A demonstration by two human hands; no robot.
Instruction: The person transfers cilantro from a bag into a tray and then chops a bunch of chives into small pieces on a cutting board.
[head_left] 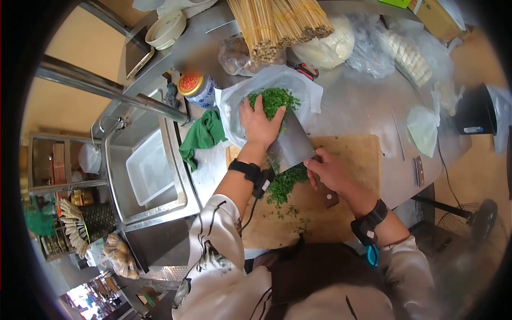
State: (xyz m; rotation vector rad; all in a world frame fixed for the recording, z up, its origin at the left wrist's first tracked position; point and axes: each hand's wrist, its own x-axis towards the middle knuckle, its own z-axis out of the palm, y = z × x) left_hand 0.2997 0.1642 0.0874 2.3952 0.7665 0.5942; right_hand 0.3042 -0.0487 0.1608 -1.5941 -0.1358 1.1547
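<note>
My right hand grips a cleaver by its brown handle. The broad blade slants up and left over the wooden cutting board, its far end at a white plastic bag. Fingers spread, my left hand rests on the chopped green herbs at the bag's opening, with the thumb beside the blade. More chopped herbs lie on the board under and beside the blade. How far the blade reaches into the bag is hidden by the herbs.
Bundles of wooden sticks lie at the back, with red-handled scissors below them. A lidded jar and a green cloth stand left, beside a sink. On the right lie another knife and a thin rod.
</note>
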